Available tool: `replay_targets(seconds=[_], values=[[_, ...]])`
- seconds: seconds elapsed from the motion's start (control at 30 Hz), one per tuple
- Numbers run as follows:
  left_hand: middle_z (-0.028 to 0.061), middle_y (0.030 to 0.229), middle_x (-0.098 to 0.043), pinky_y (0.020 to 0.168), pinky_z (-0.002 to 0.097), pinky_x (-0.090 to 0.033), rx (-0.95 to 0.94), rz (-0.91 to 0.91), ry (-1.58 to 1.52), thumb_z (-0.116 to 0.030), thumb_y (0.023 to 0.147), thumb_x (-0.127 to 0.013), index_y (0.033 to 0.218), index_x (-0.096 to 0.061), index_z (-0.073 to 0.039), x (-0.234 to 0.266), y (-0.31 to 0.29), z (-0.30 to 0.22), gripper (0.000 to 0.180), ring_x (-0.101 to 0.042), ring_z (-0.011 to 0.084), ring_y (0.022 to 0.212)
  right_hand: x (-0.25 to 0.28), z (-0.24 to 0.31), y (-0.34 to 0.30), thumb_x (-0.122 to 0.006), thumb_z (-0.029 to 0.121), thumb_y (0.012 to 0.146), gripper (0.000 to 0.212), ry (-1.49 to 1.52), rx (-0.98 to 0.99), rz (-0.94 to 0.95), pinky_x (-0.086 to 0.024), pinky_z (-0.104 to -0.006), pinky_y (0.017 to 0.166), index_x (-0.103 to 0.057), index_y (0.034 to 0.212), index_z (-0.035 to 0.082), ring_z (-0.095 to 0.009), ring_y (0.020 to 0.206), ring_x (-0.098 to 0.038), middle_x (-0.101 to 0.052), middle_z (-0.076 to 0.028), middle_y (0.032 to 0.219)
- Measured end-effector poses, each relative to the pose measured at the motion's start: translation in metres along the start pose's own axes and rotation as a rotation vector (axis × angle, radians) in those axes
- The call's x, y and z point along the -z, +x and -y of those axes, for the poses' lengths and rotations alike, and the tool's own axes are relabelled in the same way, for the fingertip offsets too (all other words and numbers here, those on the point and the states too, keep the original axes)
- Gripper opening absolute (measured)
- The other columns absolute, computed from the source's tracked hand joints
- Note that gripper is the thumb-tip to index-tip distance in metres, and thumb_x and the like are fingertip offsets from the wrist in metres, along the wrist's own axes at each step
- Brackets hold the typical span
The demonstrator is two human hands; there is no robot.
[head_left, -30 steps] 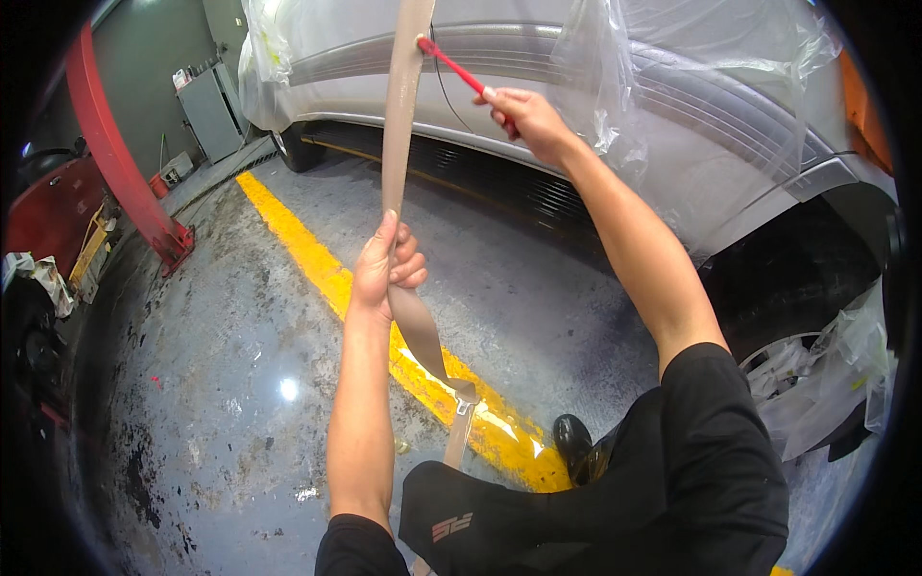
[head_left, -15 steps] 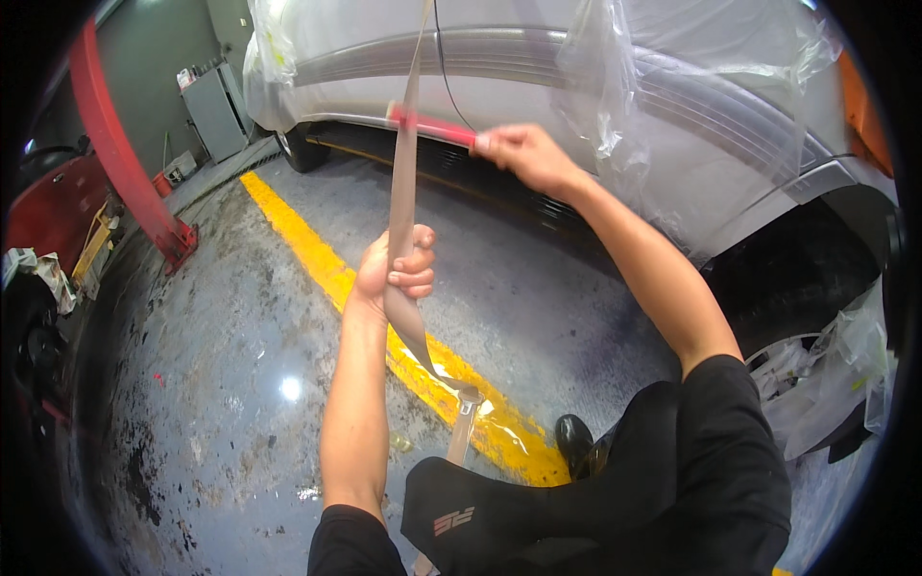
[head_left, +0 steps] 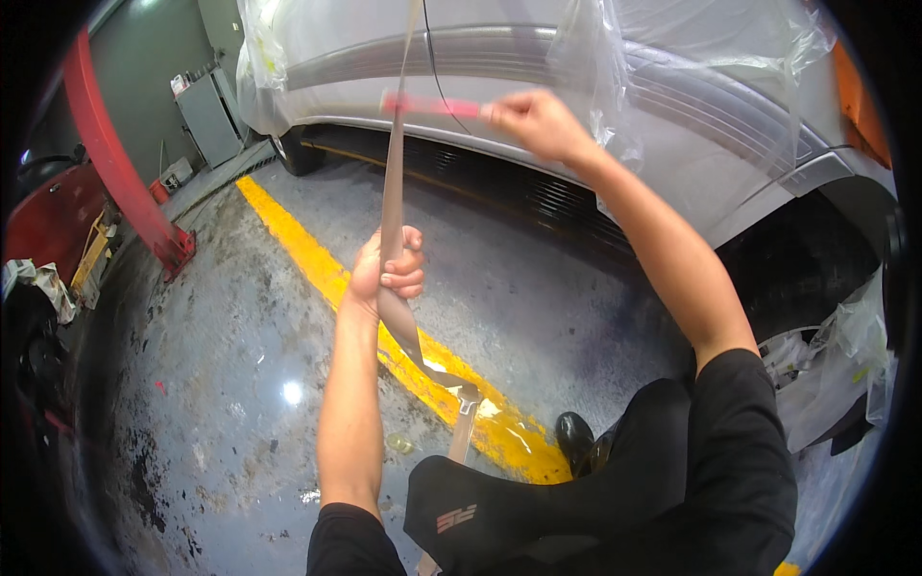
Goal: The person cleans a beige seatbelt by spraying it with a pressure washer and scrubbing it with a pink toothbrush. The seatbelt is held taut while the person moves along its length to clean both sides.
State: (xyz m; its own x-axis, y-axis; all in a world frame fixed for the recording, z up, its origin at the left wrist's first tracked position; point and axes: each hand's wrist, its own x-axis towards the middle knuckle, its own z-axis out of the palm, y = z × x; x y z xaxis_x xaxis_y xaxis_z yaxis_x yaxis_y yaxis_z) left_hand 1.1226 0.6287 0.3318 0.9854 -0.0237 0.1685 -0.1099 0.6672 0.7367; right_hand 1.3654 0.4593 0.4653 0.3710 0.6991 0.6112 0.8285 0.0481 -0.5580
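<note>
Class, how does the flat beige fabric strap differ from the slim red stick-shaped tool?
The strap runs roughly upright through the left hand; the tool lies crosswise in the right hand. The strap is long, reaching the picture's top edge; the tool is much shorter. Both are hand-held.

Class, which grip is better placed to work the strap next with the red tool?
Probably the right grip: it holds the red tool at the strap, while the left grip clasps it lower.

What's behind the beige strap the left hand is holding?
Behind the beige strap are the silver vehicle's side, gray floor and a yellow floor stripe. Whatever the strap or the left hand covers can't be seen.
</note>
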Motion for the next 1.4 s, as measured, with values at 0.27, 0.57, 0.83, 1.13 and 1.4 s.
replay_targets(seconds=[0.27,0.57,0.83,1.13,1.4], values=[[-0.0066,0.052,-0.032,0.039,0.0216,-0.023,-0.189,-0.529,0.353,-0.058,0.092,-0.060,0.082,-0.053,-0.013,-0.023,-0.012,0.007,0.047,-0.026,0.0039,0.039,-0.022,-0.001,-0.040,-0.068,0.038,0.093,0.037,0.068,-0.126,0.203,-0.045,-0.0275,0.071,-0.074,0.105,0.003,-0.007,0.077,-0.053,-0.062,0.002,0.078],[-0.0062,0.053,-0.033,0.038,0.0228,-0.021,-0.272,-0.526,0.401,-0.051,0.092,-0.064,0.080,-0.050,-0.013,-0.040,0.004,0.019,0.042,-0.027,0.0042,0.039,0.014,-0.008,0.009,-0.066,0.044,0.093,0.039,0.177,-0.215,0.020,-0.042,-0.0261,0.065,-0.075,0.098,0.006,-0.009,0.067,-0.047,-0.061,0.002,0.078],[-0.0075,0.054,-0.033,0.038,0.0229,-0.020,-0.371,-0.543,0.474,-0.042,0.094,-0.066,0.079,-0.048,-0.014,-0.046,0.011,0.025,0.037,-0.027,0.0031,0.040,0.026,-0.017,0.011,-0.069,0.049,0.089,0.046,0.174,-0.243,-0.039,-0.042,-0.0291,0.062,-0.074,0.094,0.004,-0.010,0.068,-0.050,-0.058,0.000,0.073],[-0.0068,0.055,-0.033,0.039,0.0229,-0.021,-0.344,-0.544,0.415,-0.040,0.095,-0.065,0.080,-0.048,-0.013,-0.037,-0.006,0.014,0.035,-0.028,0.0039,0.041,-0.028,-0.028,-0.046,-0.068,0.043,0.091,0.036,0.456,-0.339,0.246,-0.034,-0.0219,0.051,-0.072,0.094,0.007,-0.004,0.057,-0.041,-0.049,0.007,0.063],[-0.0051,0.059,-0.043,0.042,0.0244,-0.030,-0.390,-0.626,0.554,-0.034,0.095,-0.066,0.083,-0.053,-0.008,-0.028,-0.008,0.016,0.032,-0.037,0.0051,0.045,-0.051,-0.006,-0.071,-0.066,0.038,0.094,0.035,0.156,-0.186,0.308,-0.046,-0.0281,0.073,-0.074,0.100,0.005,-0.008,0.077,-0.055,-0.065,0.000,0.078]])
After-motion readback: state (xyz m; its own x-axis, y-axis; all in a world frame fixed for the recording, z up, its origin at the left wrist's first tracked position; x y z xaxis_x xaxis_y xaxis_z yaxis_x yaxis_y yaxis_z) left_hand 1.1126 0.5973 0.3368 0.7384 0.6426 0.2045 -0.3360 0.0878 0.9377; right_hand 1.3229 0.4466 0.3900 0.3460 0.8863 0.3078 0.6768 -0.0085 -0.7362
